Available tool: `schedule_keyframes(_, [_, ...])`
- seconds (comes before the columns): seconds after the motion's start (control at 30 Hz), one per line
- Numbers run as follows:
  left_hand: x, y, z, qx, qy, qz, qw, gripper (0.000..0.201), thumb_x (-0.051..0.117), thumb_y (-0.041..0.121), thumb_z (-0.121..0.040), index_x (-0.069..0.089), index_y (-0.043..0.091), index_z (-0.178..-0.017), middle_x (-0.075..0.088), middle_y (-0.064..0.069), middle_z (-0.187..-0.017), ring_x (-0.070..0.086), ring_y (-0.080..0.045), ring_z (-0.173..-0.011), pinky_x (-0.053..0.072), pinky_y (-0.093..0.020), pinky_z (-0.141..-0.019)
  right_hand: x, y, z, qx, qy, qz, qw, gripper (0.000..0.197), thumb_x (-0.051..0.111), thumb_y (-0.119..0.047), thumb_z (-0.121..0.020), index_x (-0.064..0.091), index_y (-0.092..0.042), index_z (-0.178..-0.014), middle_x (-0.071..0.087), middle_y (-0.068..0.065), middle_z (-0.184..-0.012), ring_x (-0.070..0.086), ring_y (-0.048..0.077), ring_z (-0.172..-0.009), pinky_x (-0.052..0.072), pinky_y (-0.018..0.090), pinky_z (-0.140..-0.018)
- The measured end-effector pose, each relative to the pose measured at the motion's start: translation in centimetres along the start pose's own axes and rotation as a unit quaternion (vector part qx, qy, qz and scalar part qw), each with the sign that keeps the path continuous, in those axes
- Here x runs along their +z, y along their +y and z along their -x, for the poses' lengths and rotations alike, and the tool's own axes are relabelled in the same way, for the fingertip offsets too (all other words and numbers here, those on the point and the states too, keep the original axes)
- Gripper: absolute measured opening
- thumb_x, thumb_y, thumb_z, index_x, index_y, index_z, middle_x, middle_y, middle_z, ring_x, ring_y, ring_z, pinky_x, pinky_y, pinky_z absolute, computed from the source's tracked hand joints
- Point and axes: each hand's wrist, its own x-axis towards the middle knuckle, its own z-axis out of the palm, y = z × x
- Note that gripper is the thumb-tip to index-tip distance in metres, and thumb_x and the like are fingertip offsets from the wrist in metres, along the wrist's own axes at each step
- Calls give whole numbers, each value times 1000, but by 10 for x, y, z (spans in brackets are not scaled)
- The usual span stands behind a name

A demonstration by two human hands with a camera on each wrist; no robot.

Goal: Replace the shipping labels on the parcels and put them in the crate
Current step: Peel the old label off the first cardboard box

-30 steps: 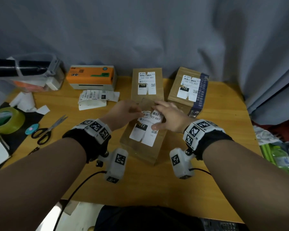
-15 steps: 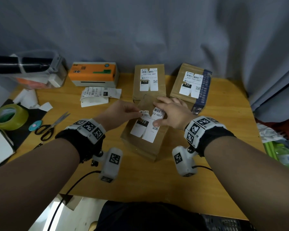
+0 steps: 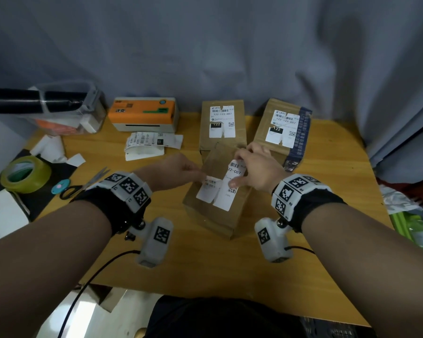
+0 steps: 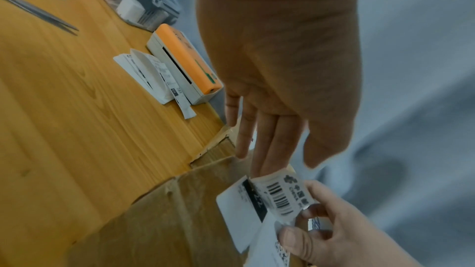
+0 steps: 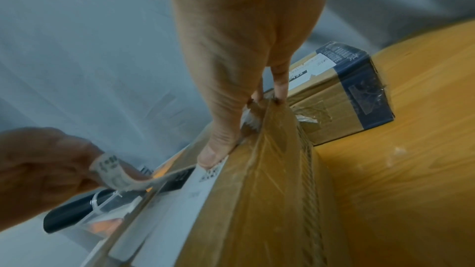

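Note:
A brown cardboard parcel (image 3: 215, 220) lies tilted mid-table with a white shipping label (image 3: 226, 201) on top. My left hand (image 3: 204, 176) pinches the label's left strip (image 3: 211, 183), which is peeled up and folded back with its barcode showing; the left wrist view shows that curled strip (image 4: 281, 196) at my fingertips. My right hand (image 3: 239, 170) grips the parcel, fingers hooked over its far edge and thumb (image 5: 210, 157) pressing the label's right half. Two more labelled parcels stand behind, one in the middle (image 3: 222, 142) and one on the right (image 3: 264, 118).
An orange label printer (image 3: 143, 113) sits at the back left with printed labels (image 3: 149, 145) in front. Scissors (image 3: 83, 184), a green tape roll (image 3: 25, 174) and a clear plastic bin (image 3: 93, 111) occupy the left. Grey curtain hangs behind the table (image 3: 230, 269).
My left hand has taken hold of the label's upper left corner and pulled the strip back toward me, so it now lies folded over. My right hand has stayed on the parcel.

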Motion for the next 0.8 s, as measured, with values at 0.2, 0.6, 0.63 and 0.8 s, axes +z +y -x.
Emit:
schedule_keyframes(0.2, [9, 13, -6, -11, -1, -107, 994, 40, 56, 47, -89, 72, 10, -92, 65, 0, -86, 58, -15, -78, 43, -28, -68, 2, 0, -2, 26, -1, -18, 1000, 70, 79, -46, -64, 46, -23, -122, 37, 0, -128, 32, 21, -124, 34, 42, -103])
schedule_keyframes(0.6, [-10, -2, -8, 13, -34, -127, 991, 21, 65, 30, -86, 53, 23, -103, 55, 8, -98, 54, -12, -95, 44, -24, -81, 0, -3, 0, 18, -15, 7, 1000, 54, 79, -40, -68, 55, -23, -114, 36, 0, -134, 30, 23, -127, 33, 42, -102])
schedule_keyframes(0.63, [-11, 1, -10, 18, -10, -128, 991, 18, 61, 31, -89, 56, 21, -103, 56, 8, -100, 55, -13, -97, 43, -24, -81, 0, -3, 0, 15, -8, 13, 1000, 50, 78, -41, -69, 55, -22, -109, 37, 0, -133, 31, 23, -126, 34, 41, -102])
schedule_keyframes(0.8, [-2, 33, -29, 37, 39, -150, 987, 34, 49, 20, -96, 52, 12, -129, 53, -4, -130, 51, -24, -119, 40, -31, -96, 1, 4, 3, -2, -4, -8, 1000, 79, 75, -44, -73, 39, -22, -140, 35, 3, -135, 28, 25, -129, 30, 43, -108])
